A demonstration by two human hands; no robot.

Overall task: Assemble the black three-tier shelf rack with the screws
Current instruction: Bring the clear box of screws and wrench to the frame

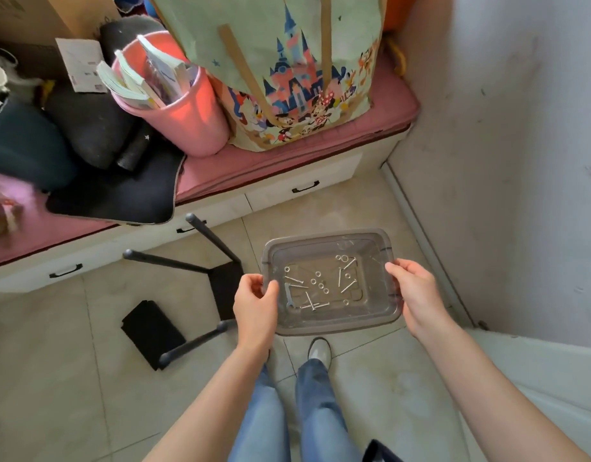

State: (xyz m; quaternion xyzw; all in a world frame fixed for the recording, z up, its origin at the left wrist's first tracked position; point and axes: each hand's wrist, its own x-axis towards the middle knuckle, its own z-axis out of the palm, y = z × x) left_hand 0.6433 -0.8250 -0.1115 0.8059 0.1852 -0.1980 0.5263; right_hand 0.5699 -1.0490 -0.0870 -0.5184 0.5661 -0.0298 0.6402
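floor [87, 378]: beige tiles | black rack frame [220, 281]: lies tipped on the floor, legs splayed | flat black panel [152, 333]: on the floor just left of the frame, touching its lower leg | shoe [319, 350]: on the floor, below-right of the frame

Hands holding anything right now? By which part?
Yes: the clear rectangular plastic tray of screws, by the rims of its two short sides, left hand on one, right hand on the other.

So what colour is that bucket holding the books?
Pink: the bucket on the bench is a plain salmon pink, seen best in the head view.
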